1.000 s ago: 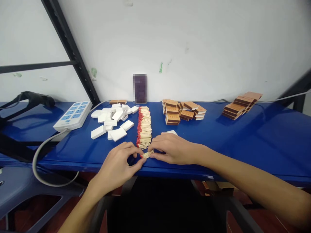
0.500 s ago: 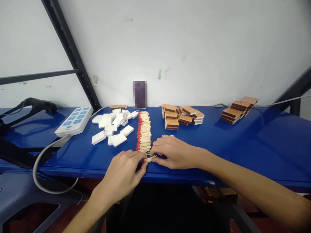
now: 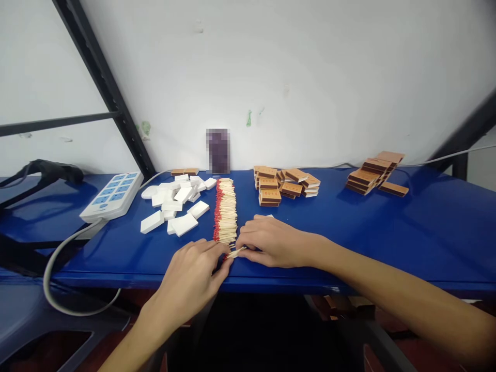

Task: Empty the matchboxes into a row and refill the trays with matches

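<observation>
My left hand pinches the red-headed end of a small bunch of matches close to the table's front edge. At the pale stick end, the fingertips of my right hand are closed on the same bunch. Just beyond both hands lies a long row of loose matches, red heads to the left and sticks side by side. Its near end is partly covered by my fingers. How many matches are in my fingers I cannot make out.
White box trays lie heaped left of the row. Filled-looking matchboxes are piled right of it. Brown matchbox sleeves lean in a stack further right. A power strip and a pixelated dark rectangle stand on the blue table.
One brown sleeve now lies flat beside the right-hand stack, apart from it. The whole view has shifted slightly. Both hands keep their pinch on the matches.
</observation>
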`<state>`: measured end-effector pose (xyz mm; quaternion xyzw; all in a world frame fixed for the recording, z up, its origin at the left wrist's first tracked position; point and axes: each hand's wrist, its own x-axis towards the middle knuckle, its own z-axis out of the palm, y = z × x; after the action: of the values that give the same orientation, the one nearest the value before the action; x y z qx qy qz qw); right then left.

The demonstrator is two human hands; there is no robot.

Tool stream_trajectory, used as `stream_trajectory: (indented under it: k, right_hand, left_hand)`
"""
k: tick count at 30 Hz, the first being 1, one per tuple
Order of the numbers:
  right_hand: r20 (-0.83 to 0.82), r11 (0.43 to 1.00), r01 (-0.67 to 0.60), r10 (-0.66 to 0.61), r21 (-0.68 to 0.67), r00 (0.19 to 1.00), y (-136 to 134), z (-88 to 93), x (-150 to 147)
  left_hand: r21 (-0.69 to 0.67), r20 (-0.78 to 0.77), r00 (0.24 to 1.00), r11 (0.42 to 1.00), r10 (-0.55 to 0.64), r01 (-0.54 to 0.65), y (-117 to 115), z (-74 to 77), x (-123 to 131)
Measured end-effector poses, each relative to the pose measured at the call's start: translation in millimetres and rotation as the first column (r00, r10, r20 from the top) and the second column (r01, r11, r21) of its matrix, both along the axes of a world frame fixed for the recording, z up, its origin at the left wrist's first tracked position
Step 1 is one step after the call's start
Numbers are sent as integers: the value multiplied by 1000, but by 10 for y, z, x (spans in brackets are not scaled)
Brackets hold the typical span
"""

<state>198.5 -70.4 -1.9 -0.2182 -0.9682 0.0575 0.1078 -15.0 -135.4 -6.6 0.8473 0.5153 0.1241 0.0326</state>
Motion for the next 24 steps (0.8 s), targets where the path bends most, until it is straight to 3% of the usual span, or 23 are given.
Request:
stream_trajectory:
  k: [12, 19, 24]
  right_hand:
    - [38, 995, -54, 51, 86, 998, 42, -30, -23]
    - [46, 1000, -10, 11, -20, 999, 29, 27, -31]
    - [115, 999, 4, -10, 52, 993, -10, 32, -41]
  left_hand:
    - [-22, -169, 982, 996, 79, -84, 33, 8, 34]
    - [13, -358, 933, 1000, 24, -21, 55, 74, 87]
    - [30, -469, 883, 999, -4, 20, 64, 127, 106]
